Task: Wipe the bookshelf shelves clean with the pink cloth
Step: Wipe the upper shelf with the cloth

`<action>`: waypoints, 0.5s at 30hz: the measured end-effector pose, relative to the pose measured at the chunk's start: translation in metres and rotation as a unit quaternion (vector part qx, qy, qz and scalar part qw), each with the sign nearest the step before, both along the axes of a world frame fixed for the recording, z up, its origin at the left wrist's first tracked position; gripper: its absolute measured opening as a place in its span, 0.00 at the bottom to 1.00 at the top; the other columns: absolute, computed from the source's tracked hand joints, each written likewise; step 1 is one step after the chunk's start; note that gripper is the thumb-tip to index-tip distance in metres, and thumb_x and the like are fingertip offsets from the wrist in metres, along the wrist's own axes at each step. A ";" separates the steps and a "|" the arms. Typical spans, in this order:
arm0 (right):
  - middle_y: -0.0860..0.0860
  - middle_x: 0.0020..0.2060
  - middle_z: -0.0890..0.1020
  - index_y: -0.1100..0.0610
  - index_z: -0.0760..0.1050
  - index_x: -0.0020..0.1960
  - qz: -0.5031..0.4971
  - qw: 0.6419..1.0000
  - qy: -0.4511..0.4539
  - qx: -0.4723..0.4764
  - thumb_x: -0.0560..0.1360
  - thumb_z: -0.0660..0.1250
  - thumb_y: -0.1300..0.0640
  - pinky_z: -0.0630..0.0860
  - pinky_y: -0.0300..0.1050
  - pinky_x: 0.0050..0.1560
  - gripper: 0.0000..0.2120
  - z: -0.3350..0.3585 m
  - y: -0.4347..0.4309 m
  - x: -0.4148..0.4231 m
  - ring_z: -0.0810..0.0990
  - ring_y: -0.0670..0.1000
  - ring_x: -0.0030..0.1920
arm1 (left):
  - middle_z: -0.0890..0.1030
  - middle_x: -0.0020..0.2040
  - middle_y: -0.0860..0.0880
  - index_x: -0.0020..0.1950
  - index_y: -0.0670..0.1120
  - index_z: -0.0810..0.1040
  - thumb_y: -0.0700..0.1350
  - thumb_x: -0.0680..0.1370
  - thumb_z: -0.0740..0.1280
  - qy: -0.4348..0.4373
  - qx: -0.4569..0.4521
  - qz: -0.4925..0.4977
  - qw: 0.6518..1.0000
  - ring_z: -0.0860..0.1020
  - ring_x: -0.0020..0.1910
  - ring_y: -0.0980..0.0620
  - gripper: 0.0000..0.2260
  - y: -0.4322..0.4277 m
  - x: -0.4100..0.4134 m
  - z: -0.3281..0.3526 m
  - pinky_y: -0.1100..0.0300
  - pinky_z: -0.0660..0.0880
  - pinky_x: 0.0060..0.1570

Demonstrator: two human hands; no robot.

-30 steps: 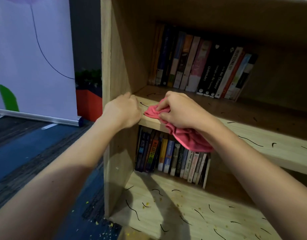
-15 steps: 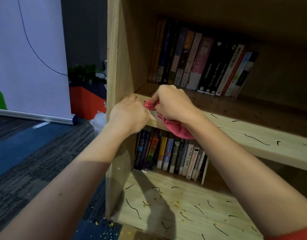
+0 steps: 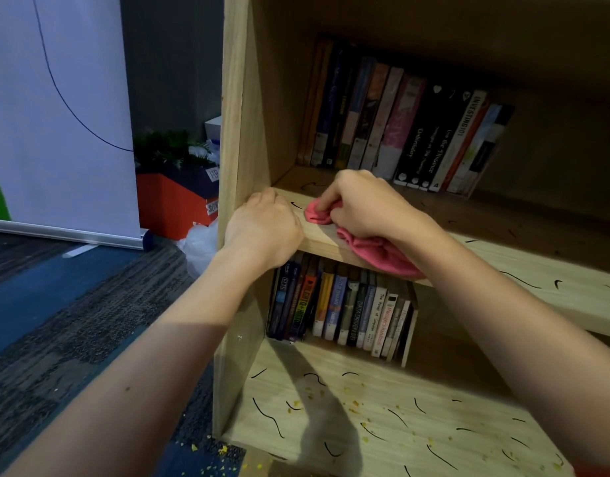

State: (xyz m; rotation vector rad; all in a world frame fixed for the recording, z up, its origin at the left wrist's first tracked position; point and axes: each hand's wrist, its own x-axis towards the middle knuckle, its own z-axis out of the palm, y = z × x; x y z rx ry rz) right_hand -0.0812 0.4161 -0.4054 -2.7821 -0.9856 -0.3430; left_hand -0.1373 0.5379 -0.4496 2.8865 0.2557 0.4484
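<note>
Right hand (image 3: pixel 365 204) clamps bunched soft pink cloth (image 3: pixel 379 254) against light wooden middle shelf (image 3: pixel 571 297); left hand (image 3: pixel 265 228) curls over shelf corner. Cloth looks light, limp: hold it wadded, mid-bunch.

Matt pale wood-grain bookshelf (image 3: pixel 523 270), soft pink cloth (image 3: pixel 375 249) (crumpled), glossy-spined paperbacks (image 3: pixel 417 129).

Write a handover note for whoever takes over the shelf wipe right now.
Left hand grips the front edge of the upper shelf at its left end.
Right hand holds the cloth bunched on that shelf, near the left corner.
Done: no stretch plainly wiped yet.
Left: black marks on the upper shelf; marks and yellow crumbs on the lower shelf.
</note>
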 end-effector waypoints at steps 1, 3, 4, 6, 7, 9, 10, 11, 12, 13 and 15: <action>0.51 0.56 0.81 0.50 0.82 0.53 -0.004 1.000 -0.003 0.000 0.73 0.62 0.67 0.76 0.54 0.56 0.17 0.001 0.003 0.001 0.78 0.55 0.56 | 0.66 0.68 0.40 0.72 0.37 0.62 0.44 0.82 0.50 0.001 -0.002 -0.001 1.000 0.65 0.67 0.43 0.20 0.000 0.000 0.000 0.54 0.61 0.66; 0.52 0.56 0.80 0.51 0.81 0.55 -0.005 1.000 -0.008 -0.003 0.73 0.62 0.66 0.76 0.54 0.56 0.17 0.001 0.015 0.003 0.78 0.56 0.57 | 0.66 0.68 0.40 0.71 0.37 0.63 0.44 0.82 0.51 0.003 -0.001 -0.004 1.000 0.65 0.67 0.43 0.20 -0.001 -0.001 0.001 0.53 0.62 0.66; 0.52 0.57 0.80 0.51 0.81 0.56 -0.002 1.000 -0.010 -0.003 0.74 0.62 0.66 0.76 0.54 0.57 0.17 0.000 0.020 0.001 0.77 0.56 0.58 | 0.66 0.68 0.40 0.71 0.37 0.63 0.44 0.82 0.51 0.003 -0.003 -0.005 1.000 0.66 0.67 0.43 0.20 -0.001 -0.002 0.001 0.53 0.62 0.66; 0.50 0.56 0.80 0.51 0.81 0.56 0.010 1.000 -0.011 0.004 0.74 0.61 0.66 0.76 0.53 0.57 0.17 -0.003 0.020 -0.004 0.77 0.55 0.57 | 0.67 0.67 0.40 0.70 0.37 0.64 0.45 0.82 0.51 0.000 -0.004 -0.005 1.000 0.66 0.66 0.42 0.19 -0.001 -0.002 0.001 0.53 0.63 0.65; 0.49 0.55 0.80 0.50 0.81 0.55 0.018 1.000 -0.008 0.010 0.74 0.61 0.66 0.75 0.53 0.57 0.18 -0.004 0.015 -0.007 0.77 0.54 0.56 | 0.67 0.67 0.40 0.70 0.37 0.64 0.45 0.82 0.51 -0.001 -0.006 -0.003 1.000 0.66 0.66 0.42 0.19 -0.001 -0.003 0.001 0.53 0.63 0.65; 0.48 0.53 0.80 0.49 0.82 0.53 0.022 1.000 0.001 0.020 0.73 0.61 0.66 0.75 0.52 0.57 0.17 -0.004 0.002 -0.013 0.77 0.53 0.55 | 0.66 0.68 0.40 0.71 0.37 0.63 0.45 0.82 0.51 -0.001 -0.007 -0.003 1.000 0.66 0.67 0.43 0.20 -0.001 -0.003 0.001 0.53 0.62 0.66; 0.48 0.53 0.80 0.49 0.82 0.52 0.018 1.000 0.007 0.022 0.73 0.61 0.66 0.75 0.51 0.57 0.17 -0.003 -0.002 -0.012 0.78 0.52 0.54 | 0.66 0.68 0.40 0.71 0.37 0.63 0.45 0.82 0.51 -0.001 -0.005 -0.004 1.000 0.66 0.67 0.43 0.20 -0.001 -0.004 0.001 0.53 0.62 0.65; 0.48 0.54 0.81 0.50 0.82 0.53 0.012 1.000 0.009 0.023 0.73 0.61 0.66 0.76 0.51 0.57 0.17 0.000 -0.003 -0.007 0.78 0.52 0.54 | 0.66 0.68 0.40 0.71 0.37 0.63 0.44 0.82 0.51 -0.001 -0.005 -0.005 1.000 0.66 0.66 0.43 0.20 -0.001 -0.004 0.002 0.54 0.62 0.65; 0.49 0.54 0.81 0.51 0.82 0.53 0.003 1.000 0.007 0.022 0.73 0.61 0.67 0.76 0.50 0.56 0.17 0.001 -0.001 -0.002 0.78 0.52 0.54 | 0.67 0.68 0.40 0.71 0.37 0.63 0.44 0.82 0.51 -0.001 -0.006 -0.006 1.000 0.66 0.66 0.43 0.20 -0.001 -0.004 0.001 0.54 0.62 0.65; 0.49 0.55 0.81 0.51 0.82 0.54 -0.006 1.000 0.004 0.019 0.73 0.61 0.67 0.77 0.51 0.56 0.18 0.001 0.003 0.003 0.78 0.53 0.55 | 0.67 0.67 0.40 0.71 0.37 0.63 0.44 0.82 0.51 -0.002 -0.009 -0.008 1.000 0.66 0.66 0.43 0.19 -0.001 -0.004 0.001 0.54 0.62 0.65; 0.50 0.56 0.81 0.51 0.81 0.56 -0.007 1.000 0.001 0.013 0.73 0.60 0.68 0.76 0.51 0.56 0.19 0.001 0.012 0.005 0.78 0.54 0.57 | 0.67 0.67 0.40 0.70 0.37 0.64 0.44 0.82 0.51 -0.005 -0.011 -0.009 1.000 0.66 0.66 0.43 0.19 0.000 -0.004 0.001 0.54 0.62 0.65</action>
